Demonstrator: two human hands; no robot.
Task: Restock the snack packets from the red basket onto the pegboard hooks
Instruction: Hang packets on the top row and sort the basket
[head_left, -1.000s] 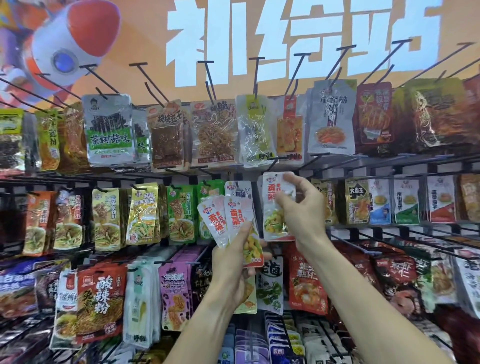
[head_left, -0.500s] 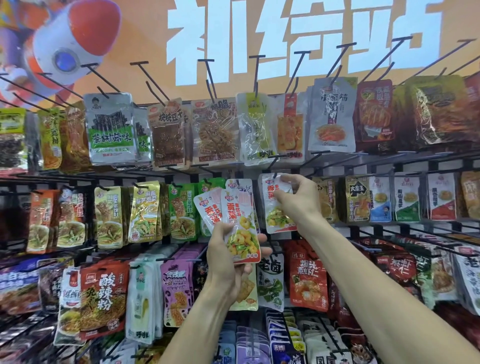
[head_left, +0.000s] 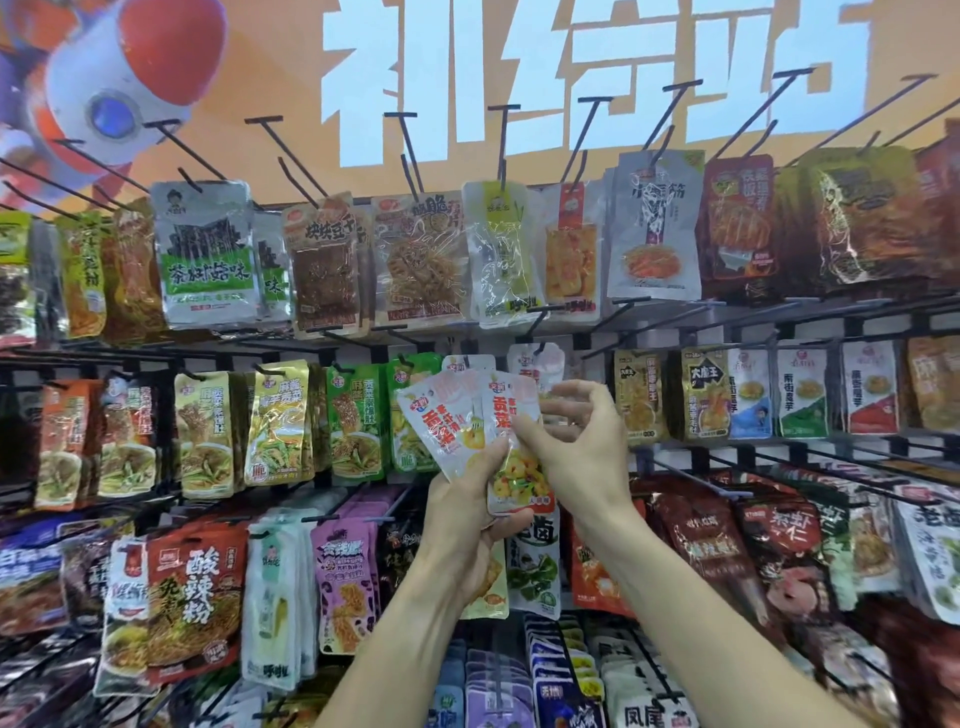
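Pegboard hooks, hanging snack packets

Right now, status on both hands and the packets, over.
Left hand grips fanned white-and-red packets. Right hand pinching front packet from the fan. One same-type packet on hook behind. Nothing blocking.

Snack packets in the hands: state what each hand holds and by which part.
The left hand grips a fan of white-and-red snack packets by their lower ends. The right hand pinches the front packet near its middle right edge.
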